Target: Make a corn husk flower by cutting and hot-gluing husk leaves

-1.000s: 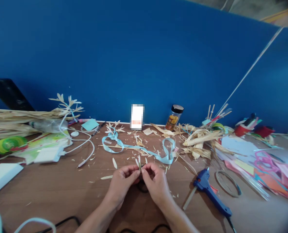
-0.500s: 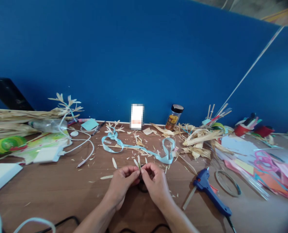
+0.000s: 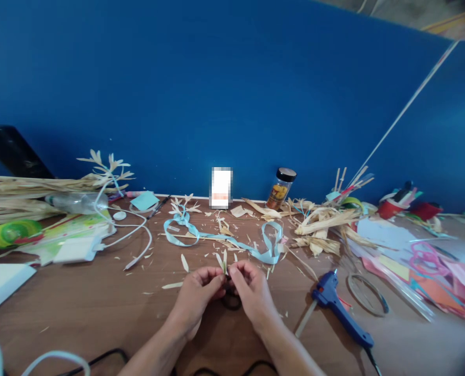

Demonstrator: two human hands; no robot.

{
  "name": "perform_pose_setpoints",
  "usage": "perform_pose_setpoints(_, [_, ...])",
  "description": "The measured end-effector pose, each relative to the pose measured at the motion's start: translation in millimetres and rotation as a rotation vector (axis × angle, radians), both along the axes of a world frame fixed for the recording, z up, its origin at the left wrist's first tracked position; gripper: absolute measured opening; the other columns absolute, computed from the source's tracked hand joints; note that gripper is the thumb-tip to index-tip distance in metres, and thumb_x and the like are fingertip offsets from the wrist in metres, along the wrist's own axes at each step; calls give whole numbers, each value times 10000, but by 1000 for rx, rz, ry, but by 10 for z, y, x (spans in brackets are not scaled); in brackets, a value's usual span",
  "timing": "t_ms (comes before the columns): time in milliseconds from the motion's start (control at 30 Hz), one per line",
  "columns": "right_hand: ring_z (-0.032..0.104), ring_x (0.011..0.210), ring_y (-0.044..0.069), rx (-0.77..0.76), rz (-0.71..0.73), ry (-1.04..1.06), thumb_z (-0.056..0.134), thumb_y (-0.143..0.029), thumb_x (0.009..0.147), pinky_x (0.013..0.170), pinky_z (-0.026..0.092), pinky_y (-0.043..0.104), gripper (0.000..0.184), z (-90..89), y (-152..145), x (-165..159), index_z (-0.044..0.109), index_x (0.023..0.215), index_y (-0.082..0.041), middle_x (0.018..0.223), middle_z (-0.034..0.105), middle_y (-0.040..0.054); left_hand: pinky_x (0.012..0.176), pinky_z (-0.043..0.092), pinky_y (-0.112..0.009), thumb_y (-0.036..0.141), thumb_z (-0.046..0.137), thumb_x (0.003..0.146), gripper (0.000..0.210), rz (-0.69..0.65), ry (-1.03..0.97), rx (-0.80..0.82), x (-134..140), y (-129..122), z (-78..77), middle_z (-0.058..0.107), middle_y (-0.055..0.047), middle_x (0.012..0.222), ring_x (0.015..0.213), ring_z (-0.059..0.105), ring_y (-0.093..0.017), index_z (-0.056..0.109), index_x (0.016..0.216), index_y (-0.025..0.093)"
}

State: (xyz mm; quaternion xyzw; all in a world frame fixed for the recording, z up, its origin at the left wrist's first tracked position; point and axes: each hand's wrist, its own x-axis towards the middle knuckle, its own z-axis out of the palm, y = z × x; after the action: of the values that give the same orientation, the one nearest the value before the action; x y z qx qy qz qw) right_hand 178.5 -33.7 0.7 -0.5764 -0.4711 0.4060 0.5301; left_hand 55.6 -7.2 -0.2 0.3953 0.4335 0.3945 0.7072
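Observation:
My left hand (image 3: 201,288) pinches the base of a small bunch of pale dried-husk petals (image 3: 224,258), their tips pointing up and away from me. On the other side, my right hand (image 3: 253,288) has thumb and forefinger closed at the bunch's right edge. The fingertips hide its lower part. A dark looped thing (image 3: 231,303) shows beneath the hands; I cannot make out what it is. Loose petals (image 3: 172,285) lie on the table left of my hands. Beyond them stretches a light blue ribbon (image 3: 232,241), curled at both ends.
To the right rest a blue glue gun (image 3: 344,310) and a roll of tape (image 3: 369,296). A lidded jar (image 3: 281,189) and heaped dried husks (image 3: 322,224) stand farther back. White cables (image 3: 148,240) and a white adapter (image 3: 79,249) lie left. A blue partition (image 3: 217,94) closes the back.
My right thumb and forefinger have shifted slightly up and to the right, a little away from the petals. My left hand stays nearly still.

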Motion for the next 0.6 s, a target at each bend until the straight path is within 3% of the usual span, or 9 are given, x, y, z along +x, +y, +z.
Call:
perform_pose_setpoints(133, [497,558,112,-90,-6,102,494,-361,809,477,374,187,239,-46,30,16,606,783,-151,632,578,-4,592,452,-188,285,686,662,156,-50,18,5,5,-4,-12,654,-17,694,638,568,-105,662,720,142])
perform_pose_setpoints(600, [488,570,114,-63,15,95,536,-329,777,491,384,192,194,-54,44,7,590,710,-155,608,543,-17,575,454,-188,284,702,638,150,-63,3,0,3,-11,13,655,-3,630,563,557,-93,672,678,143])
